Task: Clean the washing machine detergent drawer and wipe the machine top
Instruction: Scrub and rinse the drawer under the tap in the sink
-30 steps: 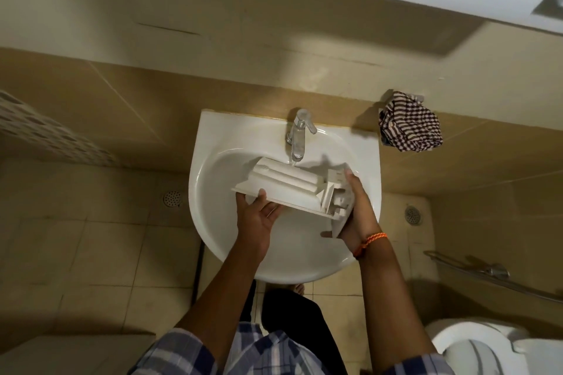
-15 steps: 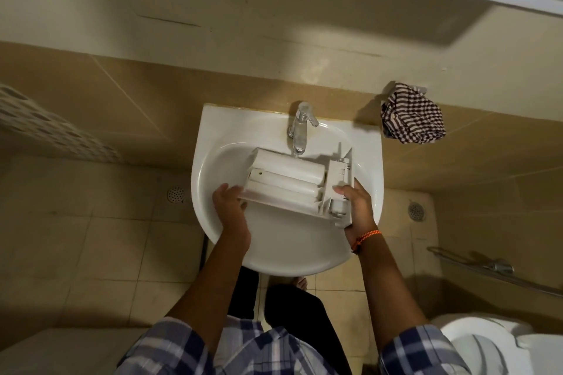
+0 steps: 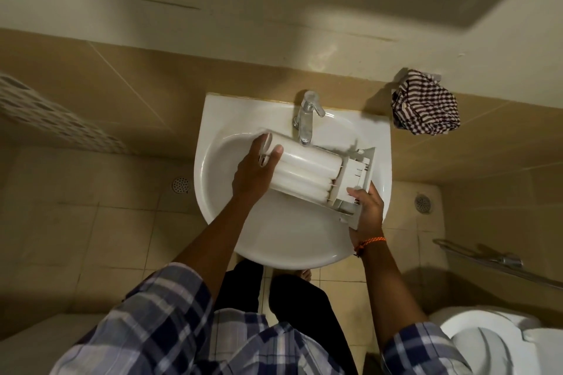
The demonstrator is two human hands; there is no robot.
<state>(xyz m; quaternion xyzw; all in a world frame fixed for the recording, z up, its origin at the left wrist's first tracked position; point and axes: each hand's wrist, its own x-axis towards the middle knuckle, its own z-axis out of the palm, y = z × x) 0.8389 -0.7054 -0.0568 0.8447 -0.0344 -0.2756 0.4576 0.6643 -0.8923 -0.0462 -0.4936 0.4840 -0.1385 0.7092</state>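
White, glossy ceramic sink [image 3: 213, 179], rounded at the front, mounted against a beige tiled wall. Held over its bowl is the detergent drawer [image 3: 307, 175], a white moulded-plastic tray turned underside up, showing three smooth rounded ridges and a ribbed, boxy front end. Compared with half a second earlier, the drawer has swung further beneath the chrome tap [image 3: 306, 119], and the left hand [image 3: 254, 175] has shifted from the near edge to the drawer's far left end, fingers curled over it and thumb pressed on top. The right hand [image 3: 367, 210], with an orange cord at the wrist, grips the front panel's lower corner as before, fingers clamped around it. A crumpled checked cloth [image 3: 425, 103] hangs on the wall, right of the sink.
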